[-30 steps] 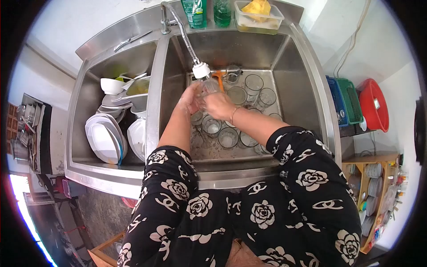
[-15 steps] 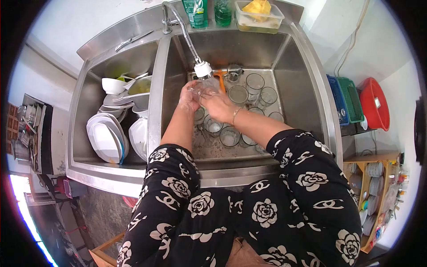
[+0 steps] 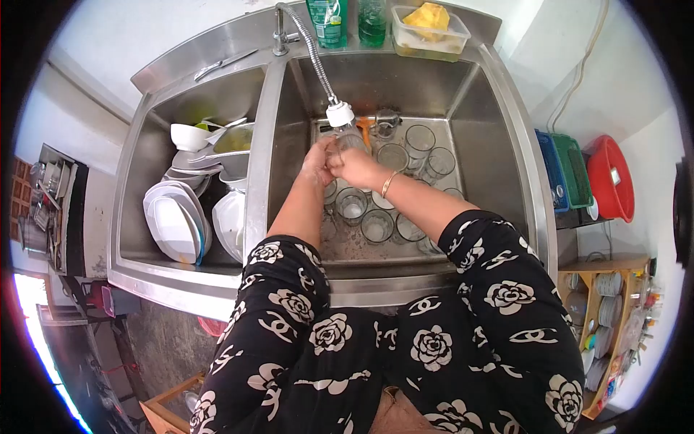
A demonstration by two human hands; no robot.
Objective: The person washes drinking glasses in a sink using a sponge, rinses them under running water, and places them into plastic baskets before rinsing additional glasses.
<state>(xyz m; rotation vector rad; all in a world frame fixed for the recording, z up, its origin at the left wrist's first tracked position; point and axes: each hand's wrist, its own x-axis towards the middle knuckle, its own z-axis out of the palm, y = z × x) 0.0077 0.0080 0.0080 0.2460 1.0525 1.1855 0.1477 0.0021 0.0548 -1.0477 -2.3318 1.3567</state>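
Under the white tap head (image 3: 340, 113) of the flexible faucet, my two hands are closed round a clear drinking glass (image 3: 350, 140). My left hand (image 3: 316, 162) grips it from the left side. My right hand (image 3: 356, 168) wraps it from the right and hides much of it. Several more glasses stand on the floor of the right sink basin (image 3: 477, 246), among them one glass (image 3: 377, 226) below my wrists and another (image 3: 420, 137) farther back. Behind my right hand lies an orange-handled tool (image 3: 365, 130), partly covered.
White plates (image 3: 172, 228), a white bowl (image 3: 186, 137) and other dishes fill the left basin. A knife (image 3: 225, 65) lies on the back ledge. Along that ledge stand a green pouch (image 3: 329, 22), a green bottle (image 3: 371, 23) and a plastic tub (image 3: 434, 43). A red basin (image 3: 609, 177) is at right.
Both hands stay together under the tap; their grip on the glass has shifted, with the right hand more curled round it. The whole view has moved slightly.
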